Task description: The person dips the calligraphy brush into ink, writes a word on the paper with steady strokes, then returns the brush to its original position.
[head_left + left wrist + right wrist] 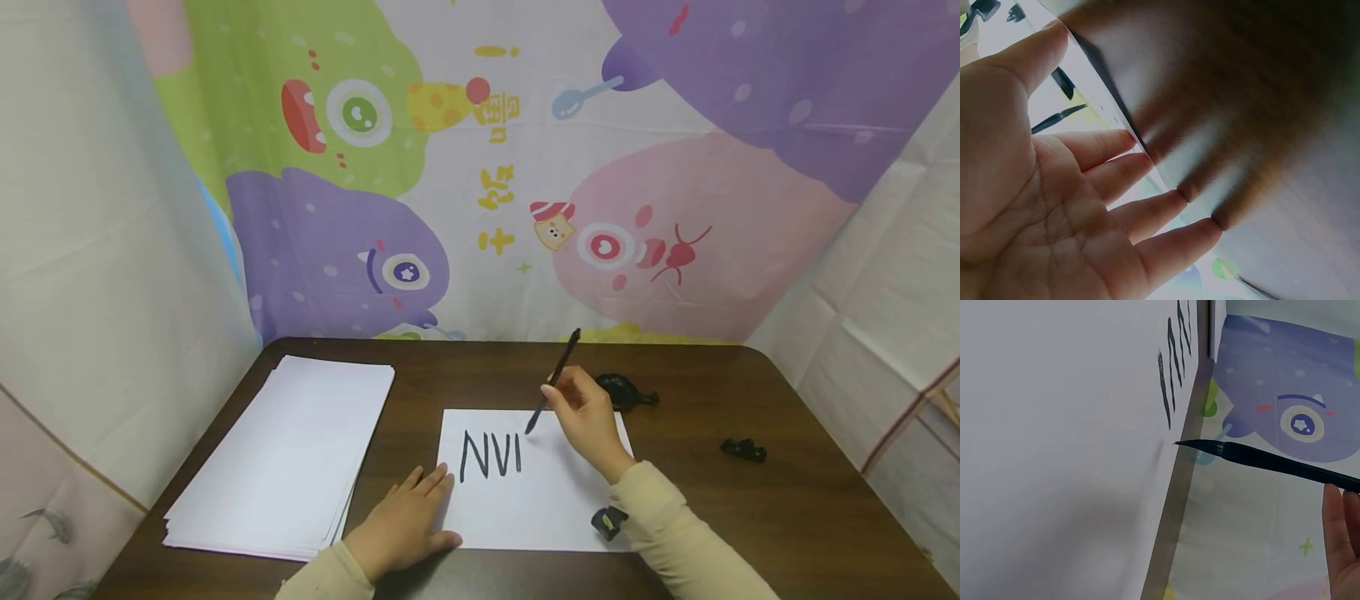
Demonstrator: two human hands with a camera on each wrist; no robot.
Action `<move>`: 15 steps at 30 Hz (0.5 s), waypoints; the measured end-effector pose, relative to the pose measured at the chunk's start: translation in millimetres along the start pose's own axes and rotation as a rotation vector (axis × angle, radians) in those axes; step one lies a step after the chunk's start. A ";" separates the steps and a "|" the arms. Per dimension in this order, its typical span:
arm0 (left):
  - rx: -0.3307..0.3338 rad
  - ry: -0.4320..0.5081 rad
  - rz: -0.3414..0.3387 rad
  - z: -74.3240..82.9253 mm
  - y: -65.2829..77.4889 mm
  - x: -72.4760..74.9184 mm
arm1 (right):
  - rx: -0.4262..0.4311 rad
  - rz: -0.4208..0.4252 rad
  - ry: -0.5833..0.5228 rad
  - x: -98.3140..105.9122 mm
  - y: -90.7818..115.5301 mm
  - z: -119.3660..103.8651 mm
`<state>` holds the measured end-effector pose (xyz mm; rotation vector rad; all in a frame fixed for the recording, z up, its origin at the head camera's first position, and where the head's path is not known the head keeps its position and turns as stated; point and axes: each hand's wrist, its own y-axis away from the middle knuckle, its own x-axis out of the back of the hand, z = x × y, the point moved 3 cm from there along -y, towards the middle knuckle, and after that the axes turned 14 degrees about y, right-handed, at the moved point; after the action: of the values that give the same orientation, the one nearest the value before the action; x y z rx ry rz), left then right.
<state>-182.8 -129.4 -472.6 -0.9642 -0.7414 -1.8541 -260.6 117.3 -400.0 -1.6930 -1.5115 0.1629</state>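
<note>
A writing brush (558, 367) with a dark handle is pinched in my right hand (588, 417). In the right wrist view, the brush tip (1200, 445) is close over the white sheet of paper (540, 517), beside the last painted stroke (1164, 390). Black letters (490, 456) reading "NVI" run across the sheet's upper left. My left hand (405, 521) lies with fingers spread, fingertips on the sheet's left edge. The left wrist view shows its palm (1054, 219), with nothing held.
A stack of white paper (285, 458) lies on the brown table (810, 517) at left. Behind the right hand sits a dark, gourd-shaped dish (626, 392). Farther right is a small black object (742, 450). Another black item (609, 522) shows by the right sleeve. A cartoon-printed cloth (480, 292) hangs behind.
</note>
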 end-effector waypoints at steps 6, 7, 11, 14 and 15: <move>-0.002 -0.004 0.002 1.2 0.9 0.3 | -0.012 0.013 0.011 -3.4 1.4 3.3; -0.002 -0.004 0.003 1.4 1.0 0.4 | -0.013 0.015 0.012 -3.8 1.7 3.8; -0.002 -0.005 0.004 1.9 1.3 0.2 | -0.017 0.021 0.020 -5.5 2.2 5.3; -0.001 -0.006 0.005 1.7 1.3 0.0 | -0.021 0.022 0.027 -6.2 2.8 5.9; -0.001 -0.005 0.005 1.6 1.3 0.0 | -0.023 0.021 0.026 -6.4 3.1 6.1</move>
<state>-181.1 -128.7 -471.6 -0.9710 -0.7408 -1.8488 -263.6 114.9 -408.6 -1.7228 -1.4822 0.1347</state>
